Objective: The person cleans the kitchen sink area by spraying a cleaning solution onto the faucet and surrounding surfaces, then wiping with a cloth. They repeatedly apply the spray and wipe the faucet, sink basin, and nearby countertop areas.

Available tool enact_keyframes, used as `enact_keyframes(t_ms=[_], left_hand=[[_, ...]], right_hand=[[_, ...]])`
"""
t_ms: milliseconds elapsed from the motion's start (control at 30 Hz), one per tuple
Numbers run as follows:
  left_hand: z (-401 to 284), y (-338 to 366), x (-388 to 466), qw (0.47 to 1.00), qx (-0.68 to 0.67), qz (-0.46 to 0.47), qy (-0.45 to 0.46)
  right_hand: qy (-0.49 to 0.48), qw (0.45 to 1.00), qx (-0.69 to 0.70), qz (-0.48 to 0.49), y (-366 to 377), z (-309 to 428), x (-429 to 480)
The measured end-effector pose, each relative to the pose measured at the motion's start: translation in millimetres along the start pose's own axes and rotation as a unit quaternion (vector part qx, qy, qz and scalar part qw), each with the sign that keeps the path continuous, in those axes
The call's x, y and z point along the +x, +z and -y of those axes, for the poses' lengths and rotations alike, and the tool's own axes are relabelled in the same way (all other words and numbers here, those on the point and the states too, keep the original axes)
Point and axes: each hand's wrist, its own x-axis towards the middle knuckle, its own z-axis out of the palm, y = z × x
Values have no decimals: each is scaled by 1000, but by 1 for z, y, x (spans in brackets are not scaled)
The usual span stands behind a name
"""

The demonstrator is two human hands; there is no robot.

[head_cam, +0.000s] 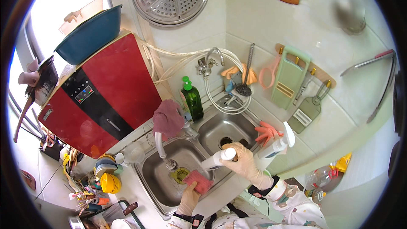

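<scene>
My left hand [189, 198], in a pale glove, holds a pink scrubbing sponge [199, 181] above the near right side of the left sink basin [154, 178]. A yellow-green drain strainer [180, 175] lies on the basin floor behind the sponge. My right hand [243, 162], gloved alike, grips a white plastic bottle [216, 160] with a white cap, tilted over the divider between the two basins. The bottle's base points towards the left basin, and its cap is against my fingers. A faucet [160, 146] with a mauve cloth [168, 117] over it reaches above the left basin.
A green pump bottle [191, 100] stands behind the sinks. Right of the right basin [227, 127] are orange-red rubber gloves [266, 132] and a white spray bottle [274, 148]. A red appliance [117, 79] stands at the left. Yellow cups [110, 183] and utensils crowd the left counter.
</scene>
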Motion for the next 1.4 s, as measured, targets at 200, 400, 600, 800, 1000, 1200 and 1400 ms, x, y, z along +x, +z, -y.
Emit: enact_keyframes(t_ms=[200,400,600,800,1000,1200,1400], left_hand=[[8,18,-2,997,-82,14,-8],[-1,-10,1,990,-112,84,23],[-26,-21,8,970,71,186,142],[-26,10,-10,889,330,108,298],[71,99,-40,860,391,87,315],[176,203,-35,751,445,436,220],[264,249,-26,855,346,383,40]], right_hand=[[-40,997,64,29,-22,21,-49],[-39,996,81,-1,-66,26,-110],[-50,990,44,-123,-145,13,-217],[31,965,-9,-258,-247,2,-379],[156,881,-104,-435,-297,-12,-525],[263,744,-127,-601,-306,-26,-640],[365,547,-203,-725,-297,-43,-718]])
